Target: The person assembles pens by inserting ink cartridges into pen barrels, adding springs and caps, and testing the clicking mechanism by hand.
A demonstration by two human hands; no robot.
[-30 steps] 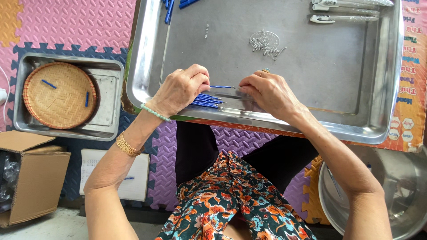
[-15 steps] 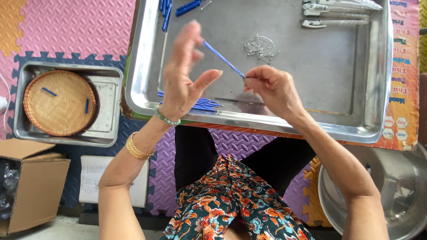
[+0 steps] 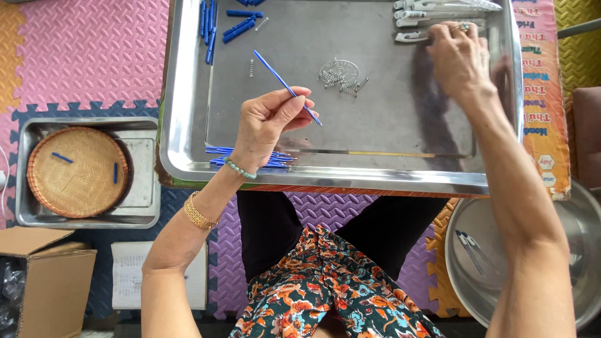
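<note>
From the head camera, the left hand [image 3: 270,122] has closed its fingers around a thin blue refill [image 3: 287,87], pinching it near its lower end so that the rod slants up and away over the steel tray [image 3: 188,94]. Half a second ago this hand was spread open above the tray with the rod passing between both hands; a second ago both hands were down at the bundle of blue refills [image 3: 247,158] by the near rim. Now the right hand [image 3: 462,57] has let go and travelled to the far right corner, where its curled fingers touch the white pen barrels [image 3: 438,14]; whether it has gripped one I cannot tell. So one refill has been singled out and is held ready in the left hand while the right fetches a barrel. A small heap of springs [image 3: 341,73] lies mid-tray, blue caps [image 3: 235,22] at the far left. Beside the tray, a woven basket [image 3: 76,171] holds two blue pieces.
</note>
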